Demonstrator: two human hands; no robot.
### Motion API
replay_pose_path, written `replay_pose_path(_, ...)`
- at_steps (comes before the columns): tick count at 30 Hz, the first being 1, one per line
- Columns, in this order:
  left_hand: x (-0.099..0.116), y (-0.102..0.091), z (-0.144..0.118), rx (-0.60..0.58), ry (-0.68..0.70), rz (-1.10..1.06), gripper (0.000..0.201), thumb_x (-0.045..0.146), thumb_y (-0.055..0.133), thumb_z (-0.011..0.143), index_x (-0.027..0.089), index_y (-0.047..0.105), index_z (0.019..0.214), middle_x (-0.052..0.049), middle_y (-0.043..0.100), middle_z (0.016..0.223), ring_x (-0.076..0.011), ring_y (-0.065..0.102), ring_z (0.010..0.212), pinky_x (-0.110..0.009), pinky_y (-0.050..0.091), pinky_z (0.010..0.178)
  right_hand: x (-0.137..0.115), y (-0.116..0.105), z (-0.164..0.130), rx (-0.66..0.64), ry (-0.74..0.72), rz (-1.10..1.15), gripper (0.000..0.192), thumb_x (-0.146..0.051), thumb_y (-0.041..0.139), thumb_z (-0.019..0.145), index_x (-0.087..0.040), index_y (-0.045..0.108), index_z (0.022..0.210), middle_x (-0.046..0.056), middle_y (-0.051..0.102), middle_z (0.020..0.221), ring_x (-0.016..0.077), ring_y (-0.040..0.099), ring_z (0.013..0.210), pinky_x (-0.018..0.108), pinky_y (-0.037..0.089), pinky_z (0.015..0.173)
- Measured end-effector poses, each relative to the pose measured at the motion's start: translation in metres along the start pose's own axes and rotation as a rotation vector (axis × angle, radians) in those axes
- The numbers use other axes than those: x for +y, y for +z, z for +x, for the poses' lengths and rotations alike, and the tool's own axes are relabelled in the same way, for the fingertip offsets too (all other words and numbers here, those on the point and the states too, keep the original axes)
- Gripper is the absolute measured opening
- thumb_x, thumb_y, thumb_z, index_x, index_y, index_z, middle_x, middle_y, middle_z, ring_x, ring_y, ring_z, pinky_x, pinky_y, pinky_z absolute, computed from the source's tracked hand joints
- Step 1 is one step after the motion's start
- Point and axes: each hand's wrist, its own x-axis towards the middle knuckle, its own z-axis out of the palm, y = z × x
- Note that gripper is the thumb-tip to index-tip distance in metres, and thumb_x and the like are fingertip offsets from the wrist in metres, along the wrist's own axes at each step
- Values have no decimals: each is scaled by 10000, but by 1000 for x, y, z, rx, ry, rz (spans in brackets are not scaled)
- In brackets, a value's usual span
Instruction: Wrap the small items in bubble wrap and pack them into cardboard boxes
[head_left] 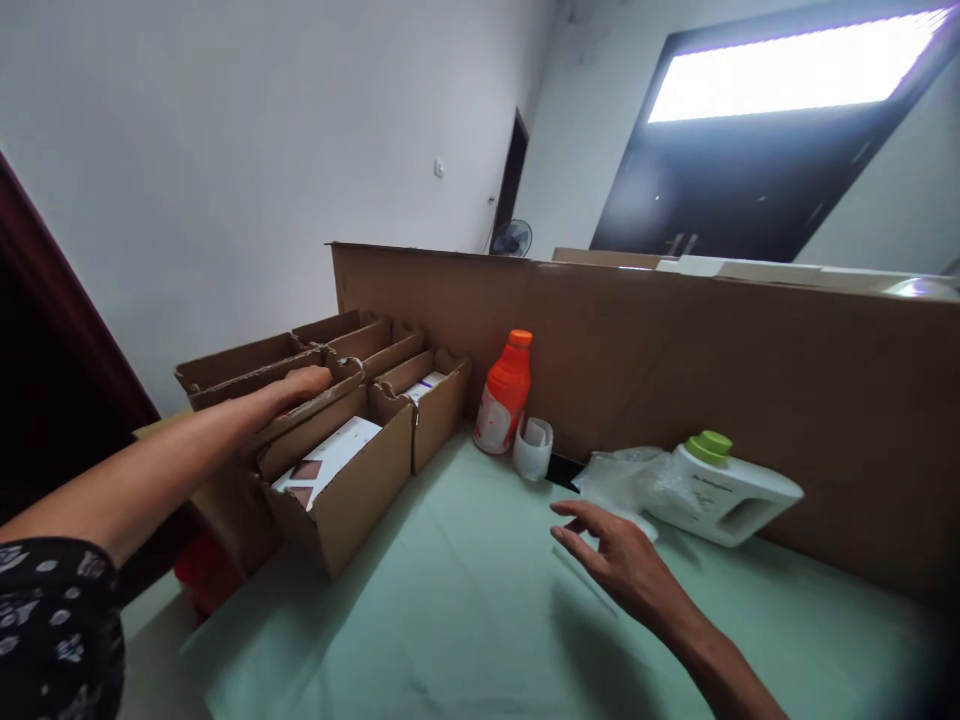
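Note:
My left hand [307, 381] reaches down into one of the open cardboard boxes [375, 490] on the left; its fingers are hidden behind the box wall, so what they touch does not show. In the nearest box lies a white carton [337, 455] with brown squares on it. Above the pale green cloth [450, 600] hovers my right hand [619, 560], thumb and fingers apart, holding nothing. Just beyond it are crumpled clear plastic wrap [630, 480] and a white jug with a green cap [739, 495], lying on its side.
An orange bottle [506, 390] stands upright by the cardboard panel [637, 350] at the back, beside a roll of whitish wrap [533, 450]. A smaller box [442, 415] holds another white carton. Something red [206, 575] sits below the boxes at the left.

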Motion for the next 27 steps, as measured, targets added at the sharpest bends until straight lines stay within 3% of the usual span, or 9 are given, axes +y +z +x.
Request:
replay_pose_path(5,10,-42,-53,282,-57,-15,251,289,523,924,132,704,996,-85,716,940,-263,660,933,-342,506,797,-31,-8,-3,59,-61,100,408,-481,546,885,-254,690,1191,94,752,1104,260,705,843,400,576,709)
replay_pose_path(9,53,-46,-121,544,255,-256,290,377,502,875,204,723,945,-17,679,739,-182,609,686,-292,467,643,-95,-14,17,313,-326,166,703,-480,669,840,-296,435,1476,95,551,1457,313,567,1257,480,491,1010)
replay_pose_path(11,84,-36,-141,392,567,-404,285,412,537,849,224,736,925,-18,699,756,-161,589,638,-287,469,612,-121,-14,31,385,-432,185,802,-491,697,825,-291,356,1523,96,514,1489,316,522,1311,483,448,1062)
replay_pose_path(13,107,-28,-137,132,822,-526,343,427,597,824,237,719,1083,-25,732,843,-161,621,677,-282,504,645,-127,-15,44,384,-456,134,630,-436,645,874,-289,454,1455,84,618,1374,296,598,1205,453,480,1007)
replay_pose_path(15,115,-28,-108,101,852,-636,489,423,612,840,225,626,1287,-43,743,935,-167,654,754,-281,529,697,-107,-18,53,371,-379,-47,389,-329,571,908,-268,605,1291,83,722,1164,284,660,1044,451,493,941)
replay_pose_path(18,102,-40,-35,354,460,-479,440,320,528,930,190,586,1346,-63,732,1059,-170,661,908,-261,521,787,-40,-18,57,380,-134,-423,399,-308,581,868,-211,633,1251,155,711,1157,363,631,1081,537,464,919)
replay_pose_path(21,79,-43,26,183,186,-205,310,233,594,920,129,672,1201,-67,718,1093,-233,642,1048,-301,513,904,39,-1,46,304,94,-561,654,-485,607,833,-186,510,1407,215,543,1432,434,526,1258,596,463,914)
replay_pose_path(24,65,-29,56,-14,160,-122,355,362,648,931,126,640,1196,-64,661,1189,-280,634,1080,-405,553,911,98,38,28,164,225,-519,570,-501,544,859,-194,572,1338,195,551,1432,404,563,1241,572,479,920)
replay_pose_path(27,61,-10,71,-104,144,-52,355,383,642,938,145,627,1200,-69,651,1197,-257,657,1033,-430,578,863,127,80,11,204,242,-474,491,-456,468,904,-178,613,1283,186,569,1417,369,550,1277,544,455,986)
